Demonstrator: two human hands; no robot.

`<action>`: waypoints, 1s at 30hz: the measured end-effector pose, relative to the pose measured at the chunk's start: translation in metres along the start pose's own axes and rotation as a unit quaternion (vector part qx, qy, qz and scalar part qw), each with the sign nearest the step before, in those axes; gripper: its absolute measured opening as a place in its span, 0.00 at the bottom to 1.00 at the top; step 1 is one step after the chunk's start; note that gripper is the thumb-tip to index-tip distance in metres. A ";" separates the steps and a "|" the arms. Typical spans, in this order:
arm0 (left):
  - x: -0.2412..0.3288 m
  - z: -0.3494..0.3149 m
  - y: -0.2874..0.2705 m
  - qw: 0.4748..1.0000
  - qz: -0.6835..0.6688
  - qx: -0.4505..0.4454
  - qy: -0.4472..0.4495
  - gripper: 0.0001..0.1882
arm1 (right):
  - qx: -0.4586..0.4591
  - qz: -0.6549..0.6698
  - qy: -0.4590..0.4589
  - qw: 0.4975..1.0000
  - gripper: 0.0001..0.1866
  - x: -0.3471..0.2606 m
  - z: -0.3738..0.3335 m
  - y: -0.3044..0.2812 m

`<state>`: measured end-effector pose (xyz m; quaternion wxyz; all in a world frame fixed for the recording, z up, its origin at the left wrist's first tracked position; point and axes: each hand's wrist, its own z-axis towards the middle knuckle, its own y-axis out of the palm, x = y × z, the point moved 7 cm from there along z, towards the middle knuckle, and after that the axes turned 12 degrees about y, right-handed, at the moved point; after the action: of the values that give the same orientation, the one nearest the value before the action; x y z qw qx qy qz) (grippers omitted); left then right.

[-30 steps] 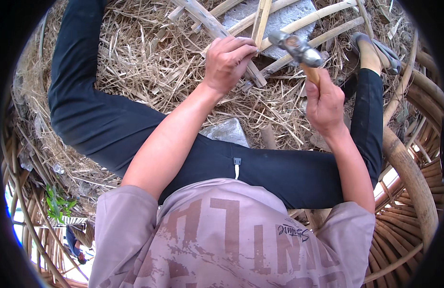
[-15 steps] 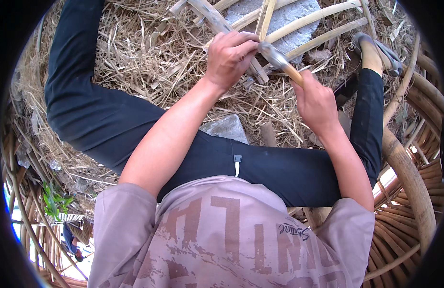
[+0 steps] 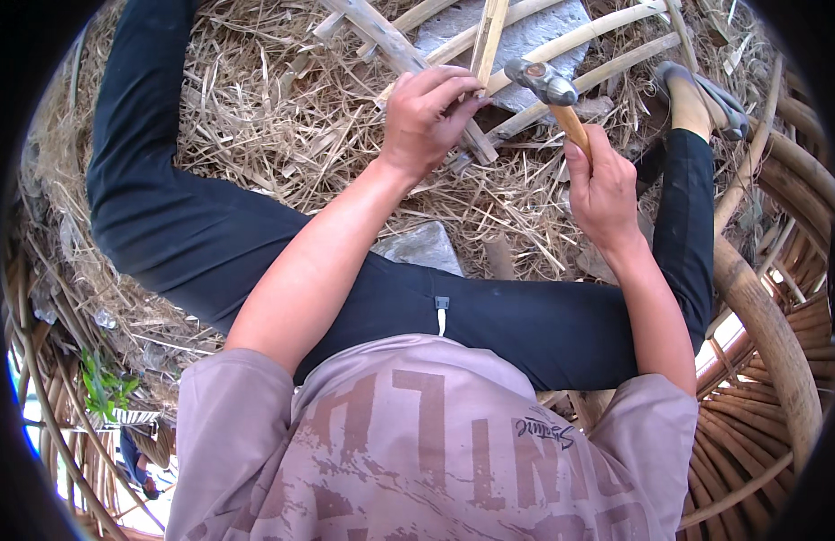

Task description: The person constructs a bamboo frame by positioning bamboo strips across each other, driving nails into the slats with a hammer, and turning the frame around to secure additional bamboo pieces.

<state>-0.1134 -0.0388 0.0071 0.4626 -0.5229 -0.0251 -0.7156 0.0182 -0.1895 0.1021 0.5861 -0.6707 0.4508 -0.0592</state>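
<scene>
Right-hand fingers (image 3: 607, 151) grip a hammer (image 3: 553, 88).

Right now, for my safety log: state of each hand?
Left hand: curled at a bamboo strip; whether holding anything cannot be told.
Right hand: closed around the hammer.

Dry straw (image 3: 273, 135) is spreading from ten o'clock round to twelve. A grey stone (image 3: 424, 247) is lying near the centre. Toward eight, green leaves (image 3: 102, 388) are showing beside slim poles (image 3: 39, 397), and another person (image 3: 134, 453) is appearing beyond them. At four, brown slats (image 3: 747, 426) are fanning out.
</scene>
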 end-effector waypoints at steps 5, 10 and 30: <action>-0.003 -0.002 0.001 1.000 -0.023 -0.004 0.007 0.06 | -0.003 0.006 -0.001 1.000 0.08 0.000 0.002 -0.001; -0.003 -0.001 0.003 0.999 -0.002 -0.023 0.022 0.04 | -0.015 0.011 0.007 1.000 0.08 -0.001 0.002 0.000; -0.001 0.001 0.006 0.999 0.033 -0.005 0.040 0.05 | -0.046 -0.014 -0.014 0.999 0.09 -0.001 -0.005 0.007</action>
<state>-0.1082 -0.0408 0.0041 0.4840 -0.4969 0.0139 -0.7202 0.0108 -0.1914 0.0980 0.5599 -0.7038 0.4356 -0.0375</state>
